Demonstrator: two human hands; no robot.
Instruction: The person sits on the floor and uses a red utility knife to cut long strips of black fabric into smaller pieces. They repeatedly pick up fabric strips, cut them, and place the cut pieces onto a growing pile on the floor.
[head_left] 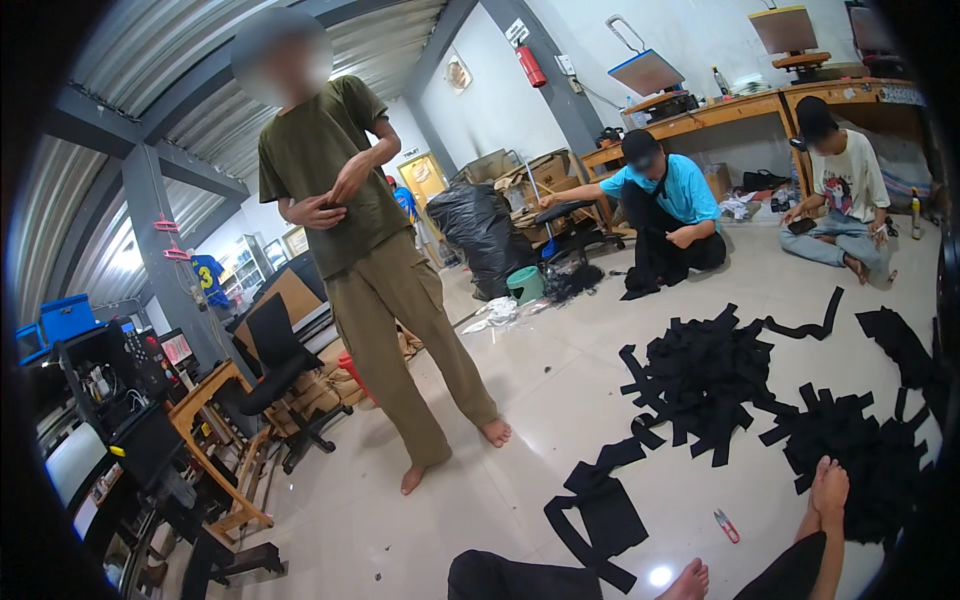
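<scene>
At the lower right, a bare forearm rises from the bottom edge beside a black trouser leg (788, 572). It appears to be my right arm, and my right hand (828, 488) is at its end, in front of a heap of black cloth strips (860, 455). I cannot make out how its fingers are set or whether it holds anything. My left hand is not in view. Red-handled thread snips (727, 526) lie on the floor left of the hand. A flat black cloth piece (612, 515) is spread near my knee (520, 575) and bare foot (690, 580).
A second heap of black strips (705, 380) lies farther off. One person (340, 200) stands barefoot at left; two others (670, 215) (840, 200) sit on the floor. Behind are a black bag (480, 235), a green bin (525, 285) and a wooden bench (740, 107) with presses.
</scene>
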